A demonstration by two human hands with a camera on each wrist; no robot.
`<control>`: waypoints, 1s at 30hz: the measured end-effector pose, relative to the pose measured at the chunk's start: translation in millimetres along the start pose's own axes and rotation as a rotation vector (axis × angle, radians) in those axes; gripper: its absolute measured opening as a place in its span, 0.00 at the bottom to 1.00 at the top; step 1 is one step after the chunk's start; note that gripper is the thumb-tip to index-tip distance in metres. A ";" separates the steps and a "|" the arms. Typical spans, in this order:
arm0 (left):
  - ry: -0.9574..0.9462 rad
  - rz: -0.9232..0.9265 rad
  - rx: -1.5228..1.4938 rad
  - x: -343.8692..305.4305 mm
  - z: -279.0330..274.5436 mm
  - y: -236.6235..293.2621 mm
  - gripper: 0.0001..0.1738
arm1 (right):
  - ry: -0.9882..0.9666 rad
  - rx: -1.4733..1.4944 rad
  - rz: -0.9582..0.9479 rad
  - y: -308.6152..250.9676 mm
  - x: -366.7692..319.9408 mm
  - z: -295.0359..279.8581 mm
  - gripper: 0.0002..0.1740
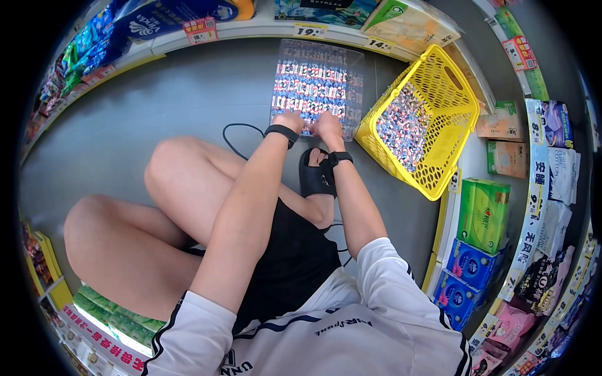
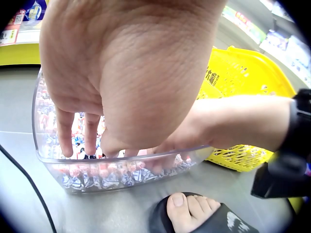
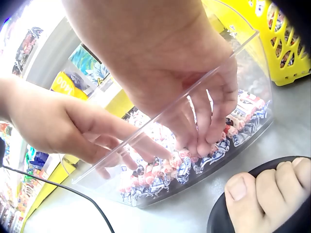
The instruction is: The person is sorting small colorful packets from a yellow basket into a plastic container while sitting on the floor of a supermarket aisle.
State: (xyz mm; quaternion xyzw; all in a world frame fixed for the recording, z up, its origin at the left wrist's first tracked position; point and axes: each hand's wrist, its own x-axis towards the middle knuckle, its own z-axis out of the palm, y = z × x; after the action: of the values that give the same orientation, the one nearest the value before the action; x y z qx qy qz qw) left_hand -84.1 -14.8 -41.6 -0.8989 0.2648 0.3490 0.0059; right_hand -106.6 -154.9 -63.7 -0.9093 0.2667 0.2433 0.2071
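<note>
A clear plastic bin on the floor holds rows of wrapped candies in blue, white and red wrappers. Both hands reach over its near wall. My left hand has its fingers extended down to the candies at the near left side, as the right wrist view shows. Beside it, my right hand brings thumb and fingertips together on a wrapped candy in the row along the near wall. Right of the bin stands a yellow basket, tilted, with a heap of loose candies.
A foot in a black sandal is close to the bin's near side. A black cable loops over the grey floor. Shelves with tissue packs run along the right, and a low shelf edge passes behind the bin.
</note>
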 end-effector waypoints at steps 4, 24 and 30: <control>0.002 0.007 -0.019 2.5 0.3 -0.8 0.26 | -0.075 -0.029 -0.019 -4.0 -9.4 -10.9 0.29; 0.018 0.044 -0.048 2.8 -4.6 -1.1 0.23 | -0.135 0.025 -0.031 9.2 15.6 2.8 0.30; 0.031 0.039 -0.046 4.6 -1.8 -1.8 0.23 | -0.123 0.006 -0.027 -5.0 -1.9 -9.0 0.27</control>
State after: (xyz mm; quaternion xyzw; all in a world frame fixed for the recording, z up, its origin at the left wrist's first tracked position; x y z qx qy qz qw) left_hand -79.3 -15.8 -43.4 -0.8989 0.2739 0.3410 -0.0258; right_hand -102.1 -154.9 -54.2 -0.8956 0.2420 0.2948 0.2292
